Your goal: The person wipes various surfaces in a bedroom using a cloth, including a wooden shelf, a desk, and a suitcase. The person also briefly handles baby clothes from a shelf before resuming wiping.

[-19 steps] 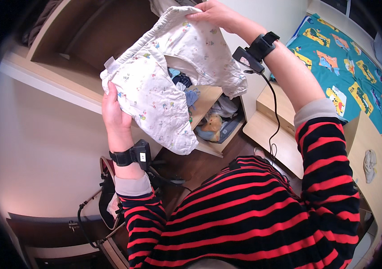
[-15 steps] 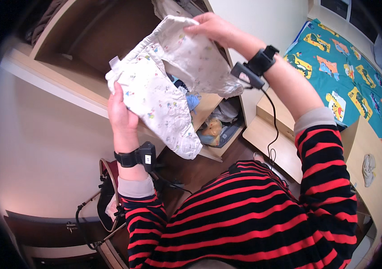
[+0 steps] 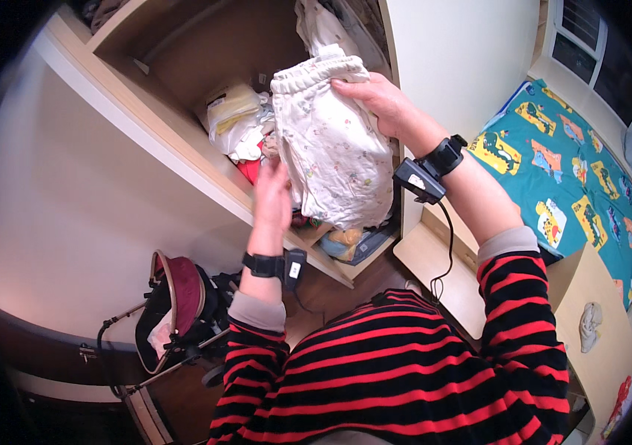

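A: Where are the white printed pants (image 3: 337,152)?
B: In the middle, in front of the wooden cabinet (image 3: 138,137), hanging from the right hand (image 3: 389,110) with the waistband at the far end. They look doubled over, legs laid together.
A: And that hand's fingers?
B: Closed on the cloth at the right, just below the waistband: the thumb lies on top, while the other fingers are hidden behind the fabric.
A: The left hand (image 3: 273,200)?
B: Just beside the left edge of the pants, but blurred — I can't tell how wide its fingers are, or whether they touch the cloth.
A: What do the pants cover?
B: Part of the cabinet's contents. A pale yellow-and-white bundle (image 3: 233,119) and some red cloth (image 3: 249,170) show to the left; at the near hem, an orange-and-blue bundle (image 3: 344,242) is only partly visible.
A: Anything cut off?
B: The whitish cloth (image 3: 323,28) at the far side — the picture's edge crops it.
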